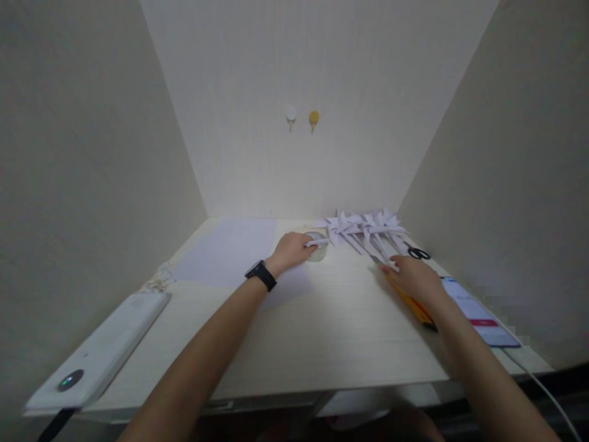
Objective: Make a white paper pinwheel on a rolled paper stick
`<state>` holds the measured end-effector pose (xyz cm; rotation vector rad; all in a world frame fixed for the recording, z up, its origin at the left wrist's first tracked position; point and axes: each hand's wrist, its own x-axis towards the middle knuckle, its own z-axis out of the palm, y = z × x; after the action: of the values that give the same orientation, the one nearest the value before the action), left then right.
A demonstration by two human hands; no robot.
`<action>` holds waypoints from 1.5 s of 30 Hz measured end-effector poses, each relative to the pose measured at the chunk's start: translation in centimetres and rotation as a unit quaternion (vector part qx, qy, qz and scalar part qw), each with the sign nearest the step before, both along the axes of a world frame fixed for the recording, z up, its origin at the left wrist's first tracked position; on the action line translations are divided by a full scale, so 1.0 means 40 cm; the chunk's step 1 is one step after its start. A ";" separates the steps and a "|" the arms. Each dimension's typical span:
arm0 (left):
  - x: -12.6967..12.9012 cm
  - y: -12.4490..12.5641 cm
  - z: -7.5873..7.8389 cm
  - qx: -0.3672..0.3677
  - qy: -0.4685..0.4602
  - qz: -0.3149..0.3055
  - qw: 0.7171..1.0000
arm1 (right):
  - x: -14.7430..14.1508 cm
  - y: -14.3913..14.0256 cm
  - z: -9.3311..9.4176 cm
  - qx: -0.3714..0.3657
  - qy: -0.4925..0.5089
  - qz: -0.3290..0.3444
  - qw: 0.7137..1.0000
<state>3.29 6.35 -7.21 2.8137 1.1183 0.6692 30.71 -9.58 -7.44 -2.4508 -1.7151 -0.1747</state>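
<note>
My left hand, with a black watch on its wrist, pinches a thin white paper piece, possibly rolled. Right beneath it lies a roll of clear tape. Closed over the front end of a yellow utility knife is my right hand; the knife lies on the table with its blade pointing away and left. Just beyond that hand, several white paper pinwheels with paper sticks lie in a row. Some fingertips of the right hand are hidden.
White paper sheets cover the table's left middle. A white box-like device stands at the left edge. On the right are black-handled scissors and a lit phone or tablet with a cable. Walls enclose three sides; two hooks hang at the back.
</note>
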 end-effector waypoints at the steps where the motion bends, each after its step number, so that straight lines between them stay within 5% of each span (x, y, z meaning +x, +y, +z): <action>1: 0.001 -0.001 0.003 0.008 0.005 0.001 1.000 | 0.000 -0.018 -0.014 -0.021 -0.010 -0.009 1.000; 6: 0.000 0.000 0.015 0.032 0.018 0.005 0.999 | -0.019 -0.047 -0.054 -0.068 -0.027 -0.040 0.997; 17: 0.020 -0.006 0.054 0.098 0.089 -0.030 0.991 | -0.013 -0.065 -0.073 -0.021 0.012 -0.045 0.999; 22: 0.027 -0.015 0.061 0.099 0.093 -0.036 0.990 | -0.046 -0.085 -0.042 0.038 0.033 -0.026 0.998; 31: 0.030 0.022 0.041 0.006 0.056 0.025 0.998 | -0.134 -0.051 0.032 -0.024 -0.047 0.049 0.997; 38: 0.023 0.011 0.053 0.051 0.084 -0.002 0.995 | -0.176 0.000 0.051 -0.055 -0.151 0.163 0.973; 45: 0.023 0.006 0.058 0.048 0.090 -0.011 0.995 | -0.226 0.032 0.070 -0.030 -0.188 0.158 0.969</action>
<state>4.22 6.58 -4.89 3.0140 1.1053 0.4886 21.66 -8.29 -4.64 -2.2469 -2.2666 -0.5887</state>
